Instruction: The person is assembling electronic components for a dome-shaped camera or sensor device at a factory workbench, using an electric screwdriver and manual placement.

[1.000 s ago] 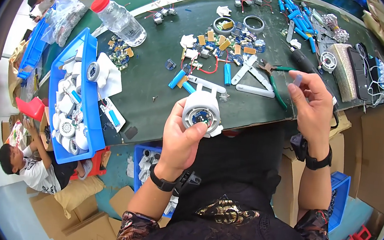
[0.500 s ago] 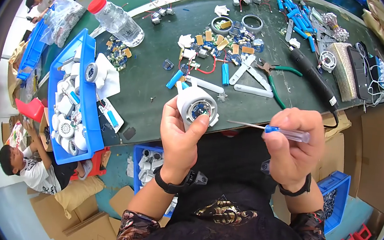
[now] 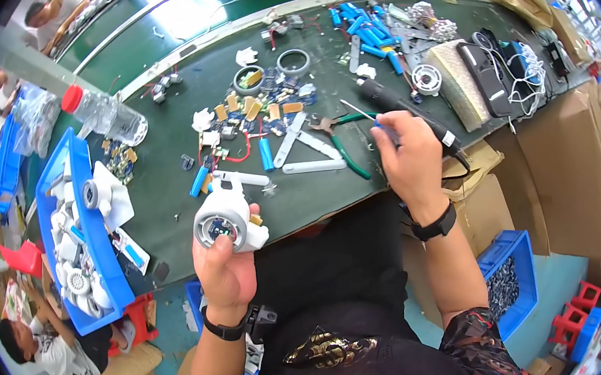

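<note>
My left hand point(image 3: 223, 279) holds a white plastic fan housing point(image 3: 227, 198) with a grey ring, its thumb resting at the round opening. Inside the opening a small circuit board point(image 3: 220, 232) shows. Over the bench edge, my right hand point(image 3: 411, 156) grips a screwdriver point(image 3: 357, 110), its thin shaft pointing up and left; most of the handle is hidden by the fingers. Close beside that hand lie green-handled pliers point(image 3: 350, 158) and a black electric screwdriver point(image 3: 402, 112). Flat grey plastic strips point(image 3: 314, 167) lie between the two hands.
On the dark green bench point(image 3: 165, 202) lie blue cylindrical batteries point(image 3: 367, 28), small circuit boards and two grey rings. A blue bin point(image 3: 102, 269) of white parts stands left, near a red-capped bottle point(image 3: 112, 116). Another blue bin point(image 3: 508, 285) and cardboard point(image 3: 563, 158) are right. Other people are at left.
My right hand has moved away from the housing, carrying the screwdriver up toward the pliers. The housing has tilted in my left hand. The whole view has swung rightward.
</note>
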Available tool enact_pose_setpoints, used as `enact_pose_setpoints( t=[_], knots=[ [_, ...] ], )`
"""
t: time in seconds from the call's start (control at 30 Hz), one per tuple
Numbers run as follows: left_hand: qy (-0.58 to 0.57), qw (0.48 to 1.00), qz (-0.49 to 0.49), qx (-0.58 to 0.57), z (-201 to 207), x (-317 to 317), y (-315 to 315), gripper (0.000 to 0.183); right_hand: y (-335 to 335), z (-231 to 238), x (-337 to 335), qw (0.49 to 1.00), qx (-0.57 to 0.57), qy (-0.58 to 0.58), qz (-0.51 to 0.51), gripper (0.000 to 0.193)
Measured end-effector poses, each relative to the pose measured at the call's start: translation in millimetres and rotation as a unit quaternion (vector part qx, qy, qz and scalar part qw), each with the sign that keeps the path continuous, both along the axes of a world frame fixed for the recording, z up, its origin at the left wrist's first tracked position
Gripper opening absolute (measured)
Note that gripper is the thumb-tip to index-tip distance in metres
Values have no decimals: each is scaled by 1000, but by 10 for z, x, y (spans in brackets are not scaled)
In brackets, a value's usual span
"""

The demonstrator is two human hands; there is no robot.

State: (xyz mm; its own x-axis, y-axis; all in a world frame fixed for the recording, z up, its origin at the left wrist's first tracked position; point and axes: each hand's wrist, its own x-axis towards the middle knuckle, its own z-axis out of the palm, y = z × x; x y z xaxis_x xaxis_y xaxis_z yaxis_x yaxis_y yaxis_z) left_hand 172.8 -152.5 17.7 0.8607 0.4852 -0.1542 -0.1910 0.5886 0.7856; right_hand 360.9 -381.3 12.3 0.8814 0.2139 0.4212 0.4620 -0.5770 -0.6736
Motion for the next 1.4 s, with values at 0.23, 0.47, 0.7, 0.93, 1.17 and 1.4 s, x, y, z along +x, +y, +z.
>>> enact_pose_setpoints(
  t=[0.23,0.47,0.7,0.93,1.17,1.4],
  knots=[
    [11,997,-51,-52,-30,-14,-80,76,-444,160,-7,972,-172,-138,-82,42],
    [-20,985,-157,-66,-19,78,-140,80,-890,52,318,973,-229,-22,-8,51],
    [-72,957,-265,-94,123,214,-309,90,-804,559,-189,983,-139,-119,-11,52],
    [-151,911,-371,-97,159,205,-455,99,-402,863,-561,967,-135,-41,211,63],
    [-212,920,-283,-170,111,257,-529,97,-128,741,-632,942,-192,-248,119,51],
    [-236,911,-188,-280,157,277,-465,86,-20,21,-1368,960,149,-111,211,14]
  ],
)
